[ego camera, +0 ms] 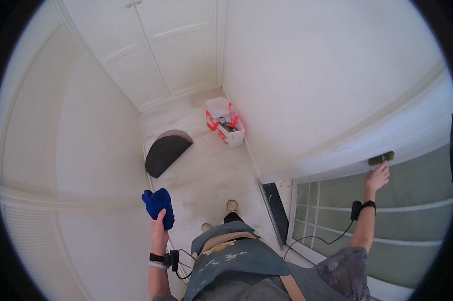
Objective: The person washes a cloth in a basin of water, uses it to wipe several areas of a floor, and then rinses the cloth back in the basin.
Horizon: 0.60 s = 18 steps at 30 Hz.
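A folded blue cloth is held in my left hand, its thumb pressed against the near side. That hand is at the left, close to the white panelled doors. On the right, my right hand reaches out to a dark brass-coloured fitting, which looks like a door handle. It sits on a white door with glass panes. My fingertips meet the fitting's lower edge; whether they grip it is not clear.
A white paper bag with red handles stands on the pale floor against the right wall. A dark half-round mat lies near the left panels. White cupboard doors close off the far end. Cables hang from both wrist devices.
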Motion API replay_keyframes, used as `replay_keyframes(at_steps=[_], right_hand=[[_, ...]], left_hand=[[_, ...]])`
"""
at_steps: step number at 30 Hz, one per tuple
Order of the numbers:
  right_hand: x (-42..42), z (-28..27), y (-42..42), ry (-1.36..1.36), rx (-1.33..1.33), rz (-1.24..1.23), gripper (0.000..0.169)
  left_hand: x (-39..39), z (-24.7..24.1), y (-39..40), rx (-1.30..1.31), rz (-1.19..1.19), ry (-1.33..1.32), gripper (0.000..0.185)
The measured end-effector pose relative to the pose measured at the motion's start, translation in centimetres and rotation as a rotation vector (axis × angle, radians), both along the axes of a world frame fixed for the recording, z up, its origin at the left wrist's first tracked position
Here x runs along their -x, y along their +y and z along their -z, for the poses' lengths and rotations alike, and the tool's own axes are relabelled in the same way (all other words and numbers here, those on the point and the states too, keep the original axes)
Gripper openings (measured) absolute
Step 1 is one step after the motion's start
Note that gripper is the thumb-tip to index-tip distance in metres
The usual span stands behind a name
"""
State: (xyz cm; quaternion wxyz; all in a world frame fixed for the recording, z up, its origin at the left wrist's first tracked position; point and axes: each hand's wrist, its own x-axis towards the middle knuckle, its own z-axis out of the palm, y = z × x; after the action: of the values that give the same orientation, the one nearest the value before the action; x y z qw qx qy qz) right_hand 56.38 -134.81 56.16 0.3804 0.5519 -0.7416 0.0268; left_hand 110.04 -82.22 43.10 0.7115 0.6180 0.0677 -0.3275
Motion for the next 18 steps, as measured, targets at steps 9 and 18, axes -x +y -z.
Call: replay_keyframes(at_steps=[9, 18], right_hand=[[-0.6, 6.8, 0.8, 0.254, -0.184, 0.122, 0.062], [-25.7, 35.2, 10.7, -0.069, -1.664, -0.776, 0.044]], left_hand=[[-1.0, 3.7, 2.9, 0.001, -0.202, -0.033, 0.041], [-3.3, 4.6, 3.3, -0.042, -0.319, -0.049, 0.051]])
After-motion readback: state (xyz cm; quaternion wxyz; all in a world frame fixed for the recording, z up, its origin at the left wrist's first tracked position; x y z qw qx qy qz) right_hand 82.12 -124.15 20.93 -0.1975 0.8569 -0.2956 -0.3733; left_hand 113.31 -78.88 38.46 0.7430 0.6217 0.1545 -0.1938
